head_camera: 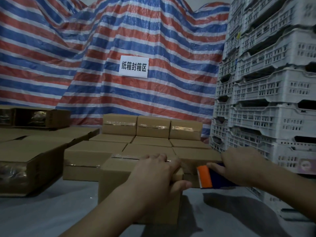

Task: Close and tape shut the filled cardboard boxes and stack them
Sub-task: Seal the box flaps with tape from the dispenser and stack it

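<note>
A closed cardboard box (118, 177) stands on the grey floor in front of me, with a strip of clear tape along its top seam. My left hand (153, 175) lies on the box's top right corner, fingers over the top and thumb down the near side. Just right of the box, my right hand (239, 166) grips a tape dispenser (207, 177) with an orange guard and dark blue body. Behind the box stand several taped boxes (152, 129) in rows, three of them stacked on top at the back.
White plastic crates (266, 86) are stacked high on the right. Larger cardboard boxes (30, 161), some open-ended, lie on the left. A red, white and blue striped tarp (102, 48) with a paper sign (133, 66) hangs behind.
</note>
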A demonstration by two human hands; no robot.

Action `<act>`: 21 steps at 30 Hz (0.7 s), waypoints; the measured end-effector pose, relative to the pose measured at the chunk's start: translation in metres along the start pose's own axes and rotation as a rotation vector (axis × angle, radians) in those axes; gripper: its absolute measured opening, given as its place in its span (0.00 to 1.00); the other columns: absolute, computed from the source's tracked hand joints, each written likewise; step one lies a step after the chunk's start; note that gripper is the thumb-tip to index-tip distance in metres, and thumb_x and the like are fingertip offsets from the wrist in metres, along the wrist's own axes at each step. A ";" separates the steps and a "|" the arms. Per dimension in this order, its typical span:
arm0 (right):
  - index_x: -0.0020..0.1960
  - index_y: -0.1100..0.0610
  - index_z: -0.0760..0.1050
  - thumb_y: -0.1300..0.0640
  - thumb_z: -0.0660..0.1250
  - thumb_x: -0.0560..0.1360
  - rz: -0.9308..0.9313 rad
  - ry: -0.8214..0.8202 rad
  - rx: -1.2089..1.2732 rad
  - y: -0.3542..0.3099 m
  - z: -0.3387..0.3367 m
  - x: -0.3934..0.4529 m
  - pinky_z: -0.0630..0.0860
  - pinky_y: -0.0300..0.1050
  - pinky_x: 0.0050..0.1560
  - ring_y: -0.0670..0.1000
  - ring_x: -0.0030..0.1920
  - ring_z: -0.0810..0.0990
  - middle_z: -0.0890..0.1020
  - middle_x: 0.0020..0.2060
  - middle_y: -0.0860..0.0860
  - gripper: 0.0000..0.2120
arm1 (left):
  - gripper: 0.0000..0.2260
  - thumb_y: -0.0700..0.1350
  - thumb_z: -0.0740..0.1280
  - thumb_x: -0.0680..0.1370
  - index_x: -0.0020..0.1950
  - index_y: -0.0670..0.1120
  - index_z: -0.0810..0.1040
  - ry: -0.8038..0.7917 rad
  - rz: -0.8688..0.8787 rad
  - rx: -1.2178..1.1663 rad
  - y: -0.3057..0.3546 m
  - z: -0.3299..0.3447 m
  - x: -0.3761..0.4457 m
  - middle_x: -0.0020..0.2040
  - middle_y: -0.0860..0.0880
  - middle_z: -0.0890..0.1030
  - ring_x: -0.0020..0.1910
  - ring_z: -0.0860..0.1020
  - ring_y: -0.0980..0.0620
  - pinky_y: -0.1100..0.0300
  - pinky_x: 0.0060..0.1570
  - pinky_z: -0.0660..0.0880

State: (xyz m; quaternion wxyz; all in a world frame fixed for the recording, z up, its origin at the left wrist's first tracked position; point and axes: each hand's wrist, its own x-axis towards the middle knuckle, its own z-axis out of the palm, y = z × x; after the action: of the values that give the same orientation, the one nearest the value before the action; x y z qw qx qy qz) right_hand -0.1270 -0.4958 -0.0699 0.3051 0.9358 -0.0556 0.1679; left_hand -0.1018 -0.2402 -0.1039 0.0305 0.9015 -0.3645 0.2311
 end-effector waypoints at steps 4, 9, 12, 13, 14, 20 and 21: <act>0.42 0.48 0.74 0.25 0.44 0.76 0.065 -0.035 0.187 -0.015 0.025 -0.016 0.71 0.39 0.31 0.43 0.34 0.77 0.78 0.35 0.46 0.31 | 0.31 0.70 0.52 0.78 0.77 0.57 0.59 0.010 0.005 -0.005 0.002 0.000 -0.001 0.69 0.47 0.71 0.65 0.71 0.48 0.53 0.63 0.68; 0.38 0.50 0.73 0.25 0.50 0.76 0.118 -0.126 0.329 -0.032 0.042 -0.024 0.65 0.40 0.27 0.43 0.30 0.73 0.76 0.32 0.47 0.30 | 0.31 0.70 0.52 0.78 0.77 0.57 0.59 -0.009 0.004 -0.018 0.001 -0.001 0.000 0.70 0.47 0.71 0.66 0.70 0.47 0.51 0.66 0.67; 0.38 0.49 0.75 0.25 0.49 0.76 0.134 -0.151 0.354 -0.033 0.040 -0.024 0.68 0.39 0.29 0.43 0.31 0.75 0.77 0.32 0.46 0.31 | 0.30 0.69 0.52 0.78 0.76 0.56 0.60 -0.001 0.005 -0.022 0.000 0.001 0.000 0.70 0.47 0.71 0.66 0.70 0.47 0.50 0.67 0.67; 0.38 0.50 0.75 0.25 0.49 0.76 0.132 -0.165 0.358 -0.031 0.036 -0.022 0.70 0.39 0.30 0.43 0.31 0.76 0.78 0.32 0.46 0.32 | 0.30 0.69 0.52 0.78 0.76 0.56 0.60 0.000 0.006 -0.019 0.000 0.002 0.000 0.70 0.46 0.71 0.67 0.70 0.47 0.50 0.67 0.67; 0.39 0.50 0.77 0.25 0.47 0.76 0.132 -0.177 0.362 -0.029 0.030 -0.020 0.73 0.39 0.32 0.43 0.32 0.77 0.78 0.32 0.46 0.33 | 0.30 0.69 0.52 0.78 0.76 0.57 0.60 0.002 0.007 -0.016 0.000 0.002 0.001 0.70 0.46 0.71 0.67 0.70 0.47 0.50 0.67 0.67; 0.62 0.46 0.75 0.39 0.47 0.84 0.140 0.100 1.081 -0.032 -0.030 0.001 0.72 0.43 0.56 0.41 0.55 0.77 0.79 0.57 0.42 0.21 | 0.30 0.70 0.52 0.77 0.76 0.57 0.60 0.018 0.019 -0.021 -0.001 0.003 0.000 0.69 0.47 0.71 0.67 0.71 0.47 0.51 0.65 0.67; 0.70 0.44 0.71 0.40 0.48 0.84 0.141 0.100 1.271 -0.038 -0.042 0.003 0.67 0.43 0.61 0.41 0.62 0.72 0.73 0.64 0.40 0.21 | 0.30 0.70 0.52 0.77 0.76 0.57 0.60 0.024 0.022 -0.018 -0.001 0.003 0.000 0.68 0.47 0.72 0.66 0.71 0.47 0.52 0.64 0.68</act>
State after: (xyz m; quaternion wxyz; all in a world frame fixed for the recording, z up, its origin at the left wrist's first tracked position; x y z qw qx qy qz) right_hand -0.1278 -0.4401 -0.0584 -0.3187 0.9192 0.0079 0.2312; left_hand -0.1002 -0.2402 -0.1062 0.0404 0.8943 -0.3763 0.2388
